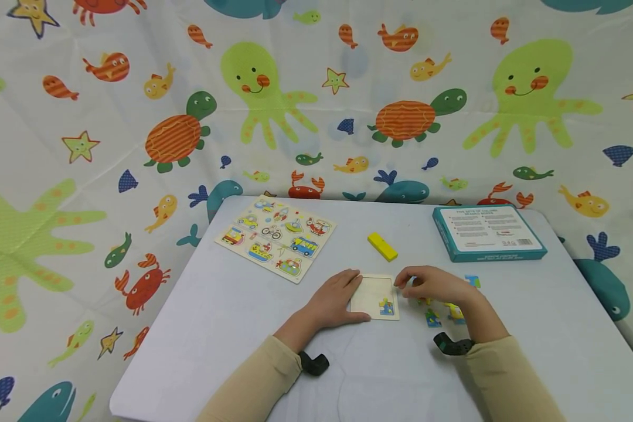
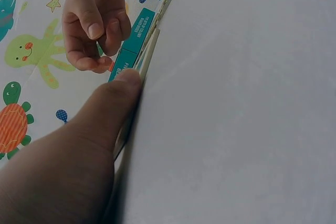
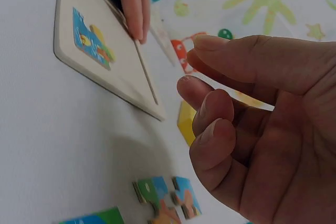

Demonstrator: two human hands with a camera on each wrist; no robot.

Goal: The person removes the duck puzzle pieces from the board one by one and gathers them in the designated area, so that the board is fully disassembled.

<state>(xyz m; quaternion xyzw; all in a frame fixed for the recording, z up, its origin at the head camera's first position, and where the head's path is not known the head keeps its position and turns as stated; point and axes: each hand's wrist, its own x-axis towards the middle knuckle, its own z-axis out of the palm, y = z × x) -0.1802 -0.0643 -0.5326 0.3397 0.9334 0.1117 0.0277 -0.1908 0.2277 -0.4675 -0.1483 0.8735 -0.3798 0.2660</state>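
A small square wooden puzzle tray (image 1: pixel 368 293) lies on the table, with one colourful jigsaw piece (image 3: pixel 89 40) in its near right corner. My left hand (image 1: pixel 334 302) holds the tray at its left side, thumb (image 2: pixel 123 87) at the near edge and fingers along the far part. Just beyond the tray's right edge hovers my right hand (image 1: pixel 432 284), fingers loosely curled. A gap shows between its thumb and index finger (image 3: pixel 194 90), with nothing in it. Loose jigsaw pieces (image 1: pixel 432 317) lie beneath and beside the right hand, some partly hidden by it.
A yellow block (image 1: pixel 382 247) lies behind the tray. A board with vehicle pictures (image 1: pixel 276 236) is at the back left. The teal box (image 1: pixel 489 233) rests at the back right. A cloth printed with sea animals (image 1: pixel 316 117) hangs behind the white table (image 1: pixel 216 328).
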